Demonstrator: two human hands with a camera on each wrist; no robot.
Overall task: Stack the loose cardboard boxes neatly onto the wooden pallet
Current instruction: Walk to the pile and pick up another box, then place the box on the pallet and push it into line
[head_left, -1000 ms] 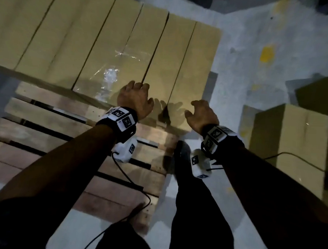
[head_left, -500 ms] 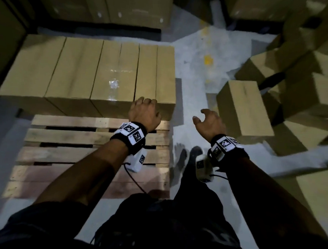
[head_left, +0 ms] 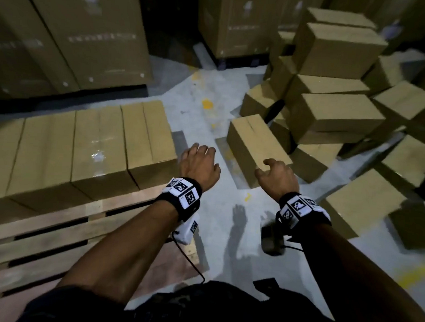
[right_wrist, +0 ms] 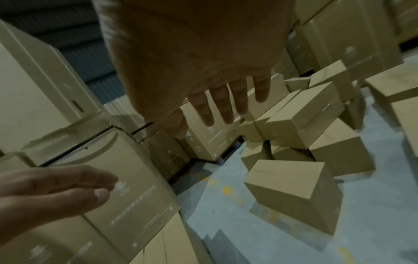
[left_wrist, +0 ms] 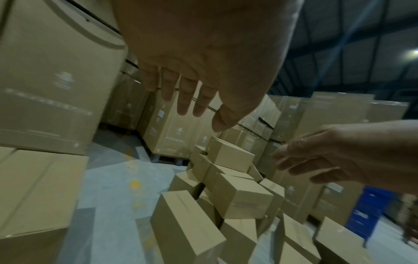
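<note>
Cardboard boxes (head_left: 85, 153), smooth rectangular blocks, line the slatted wooden pallet (head_left: 57, 229).

A wooden pallet (head_left: 57, 229) of pale slats is seen at 8 o'clock in the head view. Its far half is covered by a row of plain brown cardboard boxes (head_left: 85, 150), set flush side by side, with shiny tape on one top. The near slats are left bare. Just beside the pallet, at 1 o'clock, a single closed box (head_left: 253, 143) is laid flat on the grey floor, turned askew. Behind it, at 2 o'clock, loose boxes (head_left: 335, 112) are heaped unevenly, some tilted.
</note>
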